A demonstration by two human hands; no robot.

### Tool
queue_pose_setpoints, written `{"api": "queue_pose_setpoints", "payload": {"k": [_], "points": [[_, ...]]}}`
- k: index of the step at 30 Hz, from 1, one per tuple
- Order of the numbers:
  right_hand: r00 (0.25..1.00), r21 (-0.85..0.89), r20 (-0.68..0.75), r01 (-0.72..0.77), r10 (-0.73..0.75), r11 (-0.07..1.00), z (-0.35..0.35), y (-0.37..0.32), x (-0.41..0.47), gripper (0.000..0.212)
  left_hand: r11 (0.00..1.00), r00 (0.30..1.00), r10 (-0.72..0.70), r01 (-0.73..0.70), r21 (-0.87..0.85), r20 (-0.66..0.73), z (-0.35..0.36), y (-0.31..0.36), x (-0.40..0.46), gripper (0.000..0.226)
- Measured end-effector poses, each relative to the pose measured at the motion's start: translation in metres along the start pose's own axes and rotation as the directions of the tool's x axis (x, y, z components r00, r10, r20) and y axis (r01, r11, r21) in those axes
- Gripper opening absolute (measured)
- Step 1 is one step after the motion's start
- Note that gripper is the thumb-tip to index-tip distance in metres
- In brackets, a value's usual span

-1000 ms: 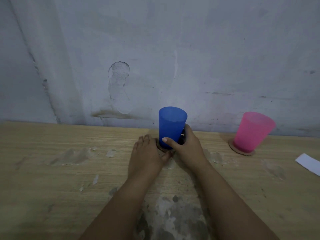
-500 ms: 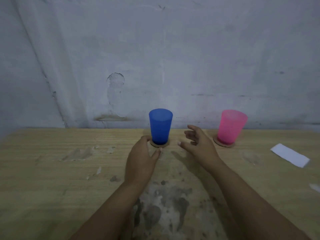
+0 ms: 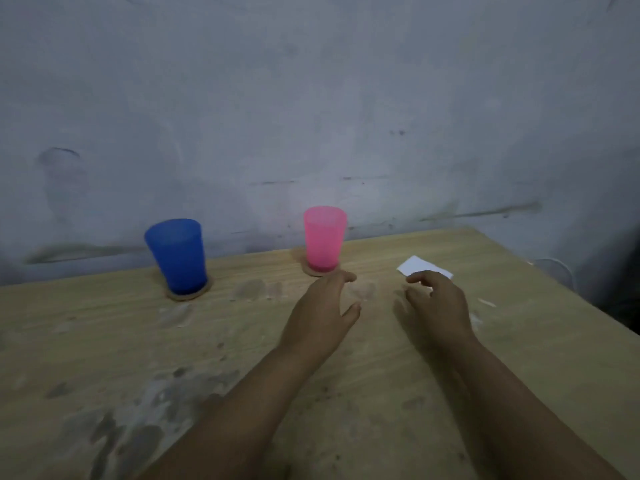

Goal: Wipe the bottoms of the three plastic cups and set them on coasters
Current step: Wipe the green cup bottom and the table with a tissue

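A: Cups, pos. & appearance?
B: Blue cup (image 3: 177,256), translucent plastic, tapering to a narrower base, upright w/ mouth up; stands on a round tan coaster (image 3: 204,292) at far left of the tabletop (image 3: 104,341), close to the wall (image 3: 311,98). Pink cup (image 3: 324,236), same shape, also translucent & upright, on its own coaster (image 3: 311,270), to the right of the blue one, near the far edge. The two cups stand well apart.

A: Hands?
B: Left hand (image 3: 322,311): palm down, fingers extended & relaxed, holding nothing; fingertips just near of the pink cup's coaster, contact w/ it cannot be told. Right hand (image 3: 438,301): fingers loosely curled, slightly spread, nothing gripped; sits to the right of the left hand, just near of a white paper slip (image 3: 415,265). Whether the fingers touch the slip is unclear (motion blur).

A: Surface?
B: Light wood grain, w/ grey worn patches at near left & pale scuffs btwn the cups. Wall grey, stained & scratched.
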State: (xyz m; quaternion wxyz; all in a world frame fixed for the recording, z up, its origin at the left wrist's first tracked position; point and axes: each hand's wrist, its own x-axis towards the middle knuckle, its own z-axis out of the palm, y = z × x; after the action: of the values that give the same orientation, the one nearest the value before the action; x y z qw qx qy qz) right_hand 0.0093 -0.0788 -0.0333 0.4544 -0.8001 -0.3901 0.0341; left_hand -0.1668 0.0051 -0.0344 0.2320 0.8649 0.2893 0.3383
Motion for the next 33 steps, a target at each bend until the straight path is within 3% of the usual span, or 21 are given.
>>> {"api": "queue_pose_setpoints", "payload": {"k": [6,11,15,19,25,29,31,33], "points": [[1.000,-0.199,0.024,0.019,-0.015,0.980,-0.015,0.043,0.024,0.044,0.998,0.990,-0.011,0.020,-0.062,0.140,0.066,0.019,0.039,0.040],[0.990,-0.513,0.139,0.038,0.040,0.858,0.001,0.053,0.031,0.057,0.994,0.982,-0.082,0.092,-0.051,0.167,0.113,0.029,0.079,0.039],[0.989,-0.525,0.146,0.059,0.021,0.849,0.006,0.054,0.032,0.051,0.990,0.984,-0.134,0.128,0.056,0.117,0.135,0.028,0.101,0.042],[0.983,-0.502,0.177,0.052,0.044,0.863,0.006,0.056,0.033,0.054,0.975,0.976,-0.216,0.214,0.061,0.025,0.146,0.023,0.111,0.047],[0.982,-0.485,0.182,0.049,0.046,0.873,0.004,0.055,0.031,0.056,0.956,0.964,-0.262,0.254,-0.147,-0.038,0.143,0.024,0.111,0.042],[0.994,-0.321,0.108,0.038,-0.003,0.946,0.001,0.054,0.029,0.058,0.811,0.923,-0.383,0.352,-0.467,0.030,0.129,0.030,0.109,0.042],[1.000,-0.049,-0.011,-0.005,0.004,0.999,-0.005,0.049,0.027,0.055,0.705,0.898,-0.434,0.388,-0.594,0.071,0.116,0.036,0.105,0.041],[0.995,0.231,-0.069,-0.049,0.067,0.972,-0.012,0.042,0.022,0.052,0.644,0.895,-0.433,0.392,-0.657,0.110,0.100,0.041,0.098,0.040]]}}
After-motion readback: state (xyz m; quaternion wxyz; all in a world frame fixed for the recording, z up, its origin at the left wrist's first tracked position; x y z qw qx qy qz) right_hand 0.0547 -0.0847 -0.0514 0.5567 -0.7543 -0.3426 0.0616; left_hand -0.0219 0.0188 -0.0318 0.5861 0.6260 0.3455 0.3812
